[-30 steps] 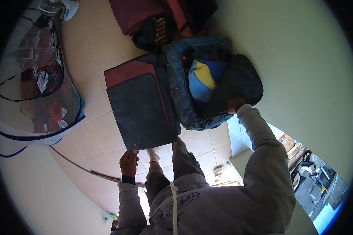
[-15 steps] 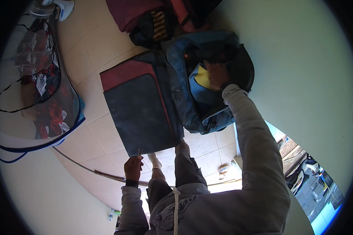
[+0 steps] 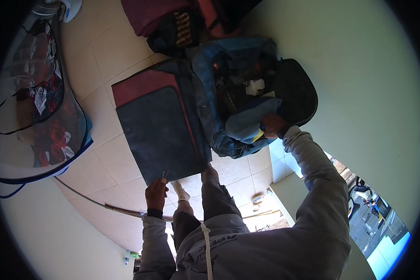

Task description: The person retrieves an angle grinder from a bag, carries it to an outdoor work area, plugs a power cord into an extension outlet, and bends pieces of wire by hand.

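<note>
My right hand (image 3: 272,126) is closed on a blue and yellow cloth-like item (image 3: 247,122) at the near right side of an open blue bag (image 3: 203,70). Inside the bag lie dark objects and a small white piece (image 3: 255,87), too dim to name. The bag's black flap (image 3: 299,91) is folded out to the right. Fingers pinched, my left hand (image 3: 157,192) holds a small thin pointed object (image 3: 164,174) at the near edge of a flat dark panel (image 3: 161,126) with a red section. This panel lies beside the bag.
A clear plastic bag (image 3: 79,126) with flowered fabric stands at the left. Maroon cloth (image 3: 144,16) and a black patterned bag (image 3: 172,37) sit at the back, and a pale wall (image 3: 359,84) rises at the right. A cable (image 3: 86,198) crosses the tiled floor.
My right hand has drawn the blue and yellow item toward me and rightward, uncovering the bag's contents. The black flap has swung further out. My left hand keeps its pinch.
</note>
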